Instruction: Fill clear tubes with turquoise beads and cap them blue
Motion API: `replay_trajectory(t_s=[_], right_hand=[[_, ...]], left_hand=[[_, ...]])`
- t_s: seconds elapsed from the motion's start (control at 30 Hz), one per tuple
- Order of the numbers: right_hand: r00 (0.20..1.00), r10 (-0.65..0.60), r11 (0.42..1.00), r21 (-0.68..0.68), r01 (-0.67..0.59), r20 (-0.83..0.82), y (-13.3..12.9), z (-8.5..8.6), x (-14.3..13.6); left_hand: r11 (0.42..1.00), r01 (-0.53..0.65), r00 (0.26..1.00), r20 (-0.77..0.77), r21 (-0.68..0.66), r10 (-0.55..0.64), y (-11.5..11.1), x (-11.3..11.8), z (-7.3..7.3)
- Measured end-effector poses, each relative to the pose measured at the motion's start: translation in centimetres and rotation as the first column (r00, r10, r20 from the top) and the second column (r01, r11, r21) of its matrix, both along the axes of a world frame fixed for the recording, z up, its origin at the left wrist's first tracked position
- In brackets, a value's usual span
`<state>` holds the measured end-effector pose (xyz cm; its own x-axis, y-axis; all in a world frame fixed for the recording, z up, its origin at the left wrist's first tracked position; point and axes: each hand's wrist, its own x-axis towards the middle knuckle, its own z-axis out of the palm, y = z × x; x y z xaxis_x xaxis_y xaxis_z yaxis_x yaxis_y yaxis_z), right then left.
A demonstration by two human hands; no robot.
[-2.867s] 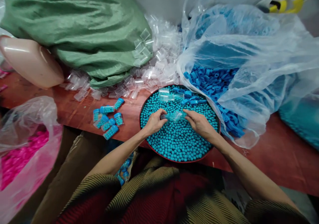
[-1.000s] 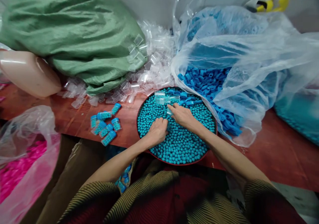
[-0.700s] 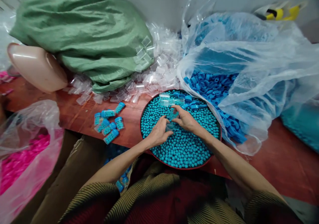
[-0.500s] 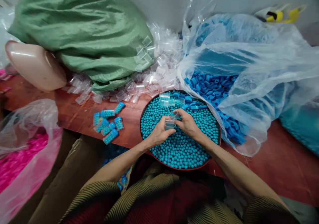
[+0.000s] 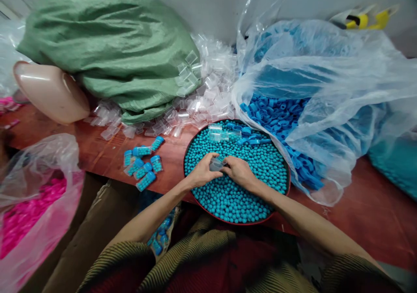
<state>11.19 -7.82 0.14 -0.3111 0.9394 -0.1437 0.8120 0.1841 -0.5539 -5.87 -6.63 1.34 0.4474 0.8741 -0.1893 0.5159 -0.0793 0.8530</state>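
Small clear plastic containers (image 5: 215, 165) are between my hands, low over the round red-rimmed tray (image 5: 289, 178) of turquoise beads (image 5: 237, 197). My left hand (image 5: 203, 171) is closed around them from the left, thumb in front. On the other side my right hand (image 5: 240, 171) has its fingers curled in, the tips against the containers' right edge and partly hidden. At the tray's back, more clear containers (image 5: 215, 132) and several blue caps (image 5: 252, 137) lie on the beads. Several bead-filled containers with blue caps (image 5: 143, 169) lie on the table left of the tray.
A heap of clear containers (image 5: 211, 93) lies behind the tray, beside a green sack (image 5: 114, 54). An open plastic bag (image 5: 329, 74) of blue caps stands at right. A beige basin (image 5: 50, 93) and a bag of pink pieces (image 5: 35, 210) are at left on the red table (image 5: 374, 215).
Both hands have come down and slightly closer to the beads with the clear containers. The right hand's fingers have curled lower. The view has shifted slightly.
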Motion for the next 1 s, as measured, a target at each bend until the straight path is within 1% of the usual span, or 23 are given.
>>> replay_trajectory(t_s=[0.07,0.1,0.13,0.17,0.23,0.27,0.33,0.4,0.5,0.6,0.67,0.7,0.77,0.83,0.9,1.0], right_hand=[[0.978,0.058,0.998,-0.037,-0.051,0.199,0.7,0.9,0.4],[0.965,0.055,0.998,-0.024,-0.051,0.255,1.3,1.5,0.5],[0.958,0.016,0.999,0.028,-0.026,0.286,2.1,2.0,0.7],[0.954,-0.050,0.994,0.105,0.020,0.295,3.0,2.4,0.7],[0.940,-0.192,0.961,0.246,0.123,0.281,5.0,2.9,0.6],[0.932,-0.224,0.952,0.268,0.147,0.285,5.9,2.9,0.4],[0.921,-0.217,0.959,0.245,0.140,0.323,7.3,2.6,0.0],[0.922,-0.165,0.971,0.219,0.090,0.350,7.9,2.1,-0.2],[0.930,-0.090,0.976,0.217,0.011,0.357,6.8,1.8,0.0],[0.922,-0.011,0.976,0.206,-0.075,0.388,4.2,2.2,0.4],[0.918,0.071,0.974,0.173,-0.149,0.390,2.5,2.3,0.5],[0.923,0.122,0.971,0.146,-0.186,0.365,1.7,2.2,0.6],[0.945,0.219,0.964,0.094,-0.248,0.243,0.8,1.4,0.7],[0.961,0.266,0.961,0.063,-0.271,0.081,0.7,0.6,1.1],[0.968,0.250,0.968,0.029,-0.250,-0.013,1.4,0.3,1.7],[0.986,0.164,0.986,0.005,-0.164,0.006,3.7,1.3,2.0]], left_hand=[[0.993,0.043,0.991,-0.129,0.112,-0.028,-0.3,0.1,0.0],[0.983,0.078,0.978,-0.202,0.166,-0.043,-0.4,0.2,-0.1],[0.970,0.119,0.960,-0.272,0.210,-0.059,-0.6,0.2,-0.1],[0.956,0.166,0.939,-0.334,0.240,-0.079,-0.7,0.3,-0.1],[0.933,0.241,0.901,-0.418,0.267,-0.113,-0.9,0.5,-0.1],[0.925,0.267,0.889,-0.439,0.270,-0.129,-1.0,0.5,-0.2],[0.916,0.298,0.874,-0.464,0.270,-0.148,-1.2,0.7,-0.3],[0.912,0.300,0.864,-0.485,0.279,-0.136,-1.4,0.9,-0.5],[0.893,0.279,0.866,-0.494,0.353,-0.075,-1.8,1.1,-0.9],[0.826,0.278,0.887,-0.462,0.490,-0.024,-2.0,1.2,-1.3],[0.778,0.311,0.897,-0.440,0.546,-0.050,-2.0,1.1,-1.5],[0.765,0.329,0.900,-0.429,0.554,-0.077,-2.0,1.1,-1.6],[0.769,0.349,0.905,-0.405,0.536,-0.128,-2.0,1.1,-1.8],[0.800,0.330,0.913,-0.386,0.501,-0.136,-2.1,1.2,-1.9],[0.830,0.307,0.912,-0.393,0.466,-0.116,-2.4,1.3,-1.8],[0.867,0.290,0.899,-0.427,0.405,-0.101,-2.6,1.7,-1.1]])
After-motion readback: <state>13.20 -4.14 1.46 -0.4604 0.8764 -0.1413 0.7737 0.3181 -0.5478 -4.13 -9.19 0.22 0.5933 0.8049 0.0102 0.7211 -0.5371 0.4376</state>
